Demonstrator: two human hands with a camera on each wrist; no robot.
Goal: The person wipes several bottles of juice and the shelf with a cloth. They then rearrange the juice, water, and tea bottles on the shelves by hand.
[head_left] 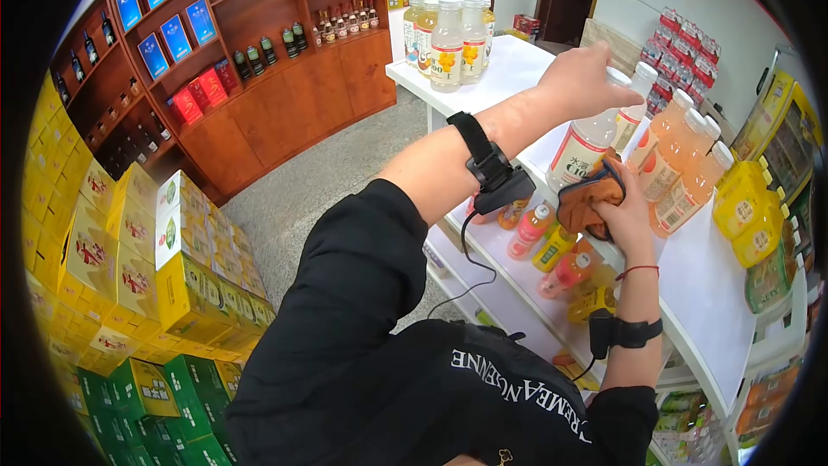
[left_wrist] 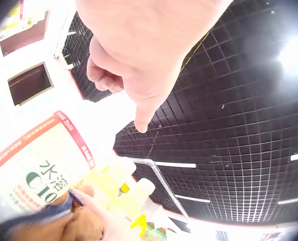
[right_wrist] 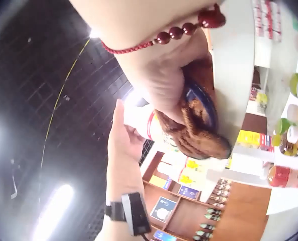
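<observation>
A large clear bottle (head_left: 576,154) with a white and red label stands on the white counter. My left hand (head_left: 580,85) is at its capped top, fingers curled and thumb extended around the neck; glare hides the exact contact in the left wrist view, where the label (left_wrist: 43,163) shows large. My right hand (head_left: 628,217) holds a brown cloth (head_left: 593,198) with a dark blue edge against the bottle's lower side. In the right wrist view the cloth (right_wrist: 199,133) is bunched beneath my right hand (right_wrist: 164,85), with my left hand (right_wrist: 125,143) beyond.
Orange-pink bottles (head_left: 681,164) stand just right of the held bottle, and yellow bottles (head_left: 749,216) farther right. Several pale bottles (head_left: 447,47) occupy the counter's far end. Small coloured bottles (head_left: 530,229) line the shelf below. Stacked cartons (head_left: 103,250) are at left.
</observation>
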